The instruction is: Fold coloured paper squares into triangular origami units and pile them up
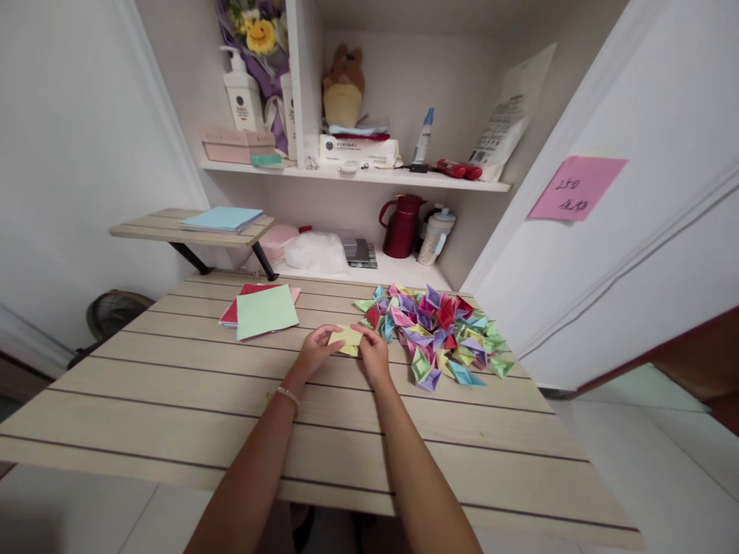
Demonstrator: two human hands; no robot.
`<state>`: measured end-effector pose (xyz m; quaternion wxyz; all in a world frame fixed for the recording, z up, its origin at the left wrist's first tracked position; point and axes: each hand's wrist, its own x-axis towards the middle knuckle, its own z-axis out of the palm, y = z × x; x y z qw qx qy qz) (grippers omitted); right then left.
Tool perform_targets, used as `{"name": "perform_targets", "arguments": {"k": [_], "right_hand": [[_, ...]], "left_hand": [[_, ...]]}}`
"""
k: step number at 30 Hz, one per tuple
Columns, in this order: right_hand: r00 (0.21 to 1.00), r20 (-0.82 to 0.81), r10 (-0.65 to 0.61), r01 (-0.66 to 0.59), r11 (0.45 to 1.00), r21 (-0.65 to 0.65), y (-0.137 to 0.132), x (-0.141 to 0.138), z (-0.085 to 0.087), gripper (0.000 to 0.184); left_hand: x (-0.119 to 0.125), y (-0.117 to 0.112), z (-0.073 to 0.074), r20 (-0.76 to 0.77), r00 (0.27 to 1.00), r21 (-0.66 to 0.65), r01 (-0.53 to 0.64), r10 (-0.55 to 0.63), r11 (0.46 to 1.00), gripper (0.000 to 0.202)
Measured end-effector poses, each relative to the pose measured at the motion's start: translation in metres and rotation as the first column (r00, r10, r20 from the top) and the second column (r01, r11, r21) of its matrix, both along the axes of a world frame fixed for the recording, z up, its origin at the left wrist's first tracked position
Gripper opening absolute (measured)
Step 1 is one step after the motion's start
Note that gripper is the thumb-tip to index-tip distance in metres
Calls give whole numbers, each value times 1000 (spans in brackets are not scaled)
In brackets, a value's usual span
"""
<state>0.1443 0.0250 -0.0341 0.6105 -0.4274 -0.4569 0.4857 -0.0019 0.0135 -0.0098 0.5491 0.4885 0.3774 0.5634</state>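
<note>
Between my two hands is a small piece of folded yellow paper [347, 336], held just over the wooden table. My left hand [316, 348] pinches its left edge, thumb on the near side. On the opposite edge, the fingers of my right hand [372, 352] grip the paper. A pile of folded paper boats [430, 327] in many colours lies right of my right hand. Left of my left hand rests a stack of square paper sheets [267, 312], light green on top with red and pink underneath.
A small raised shelf [144, 225] at the back left carries light blue sheets [224, 218]. Behind the table, a white shelf unit [369, 175] holds a dark red jug [402, 225], a pale bottle [437, 237] and a plastic bag [315, 252]. A pink note [577, 188] hangs at right.
</note>
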Motion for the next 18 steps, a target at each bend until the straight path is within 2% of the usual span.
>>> {"name": "perform_targets", "arguments": {"k": [7, 11, 15, 18], "right_hand": [[1000, -17, -1, 1, 1000, 18, 0, 0, 0, 31], [998, -27, 56, -56, 998, 8, -2, -1, 5, 34], [984, -30, 174, -174, 985, 4, -5, -4, 9, 39], [984, -15, 179, -179, 984, -10, -6, -6, 9, 43]], "left_hand": [[1, -2, 0, 9, 998, -9, 58, -58, 998, 43], [0, 1, -2, -31, 996, -20, -88, 87, 996, 26], [-1, 5, -5, 32, 993, -78, -109, 112, 991, 28], [-2, 8, -8, 84, 981, -105, -165, 174, 981, 29]]}}
